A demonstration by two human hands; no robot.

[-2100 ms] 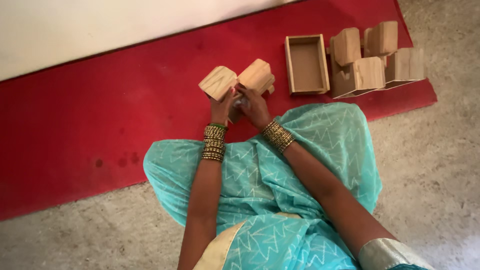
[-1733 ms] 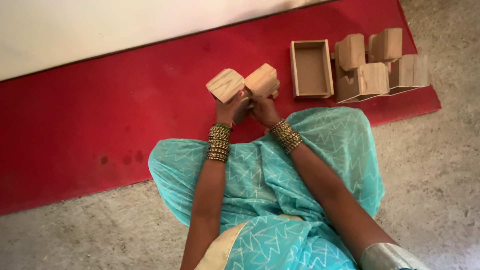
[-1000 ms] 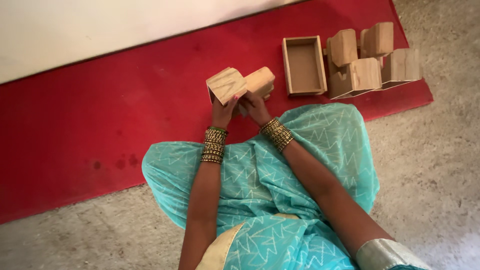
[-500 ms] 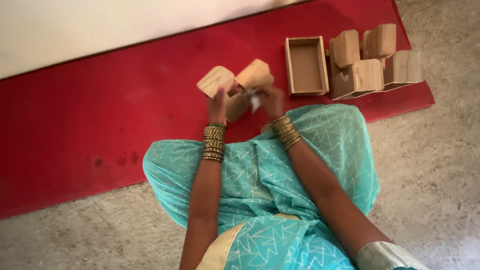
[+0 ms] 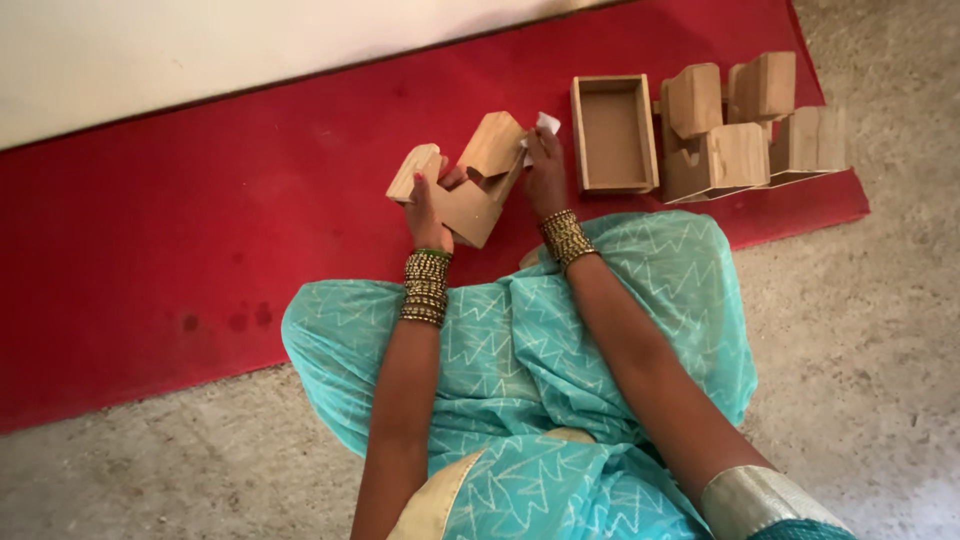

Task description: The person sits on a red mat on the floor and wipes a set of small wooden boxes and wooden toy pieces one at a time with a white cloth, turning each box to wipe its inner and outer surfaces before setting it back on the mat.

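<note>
Left hand (image 5: 428, 205): fingers closed around the left wing of a pale wooden U-shaped box piece (image 5: 468, 185), thumb lying in its notch.
Right hand (image 5: 545, 170): fingers together, pinching a small white scrap (image 5: 547, 123) against the right upper end of the same wooden piece.
Wooden piece: lifted and tilted over the red mat (image 5: 200, 200), near the mat's near edge, just ahead of the turquoise patterned cloth (image 5: 560, 340) over the person's lap.
Open box: shallow rectangular wooden tray (image 5: 613, 132) lying flat on the mat, just right of the right hand, towards the mat's right end.
Stack: a cluster of similar wooden pieces (image 5: 745, 125) at the mat's right near corner, just beside the tray.
Wrists: stacked gold bangles (image 5: 426, 287) on both.
Floor: grey speckled concrete (image 5: 860, 330) beyond the mat's near and right edges.
</note>
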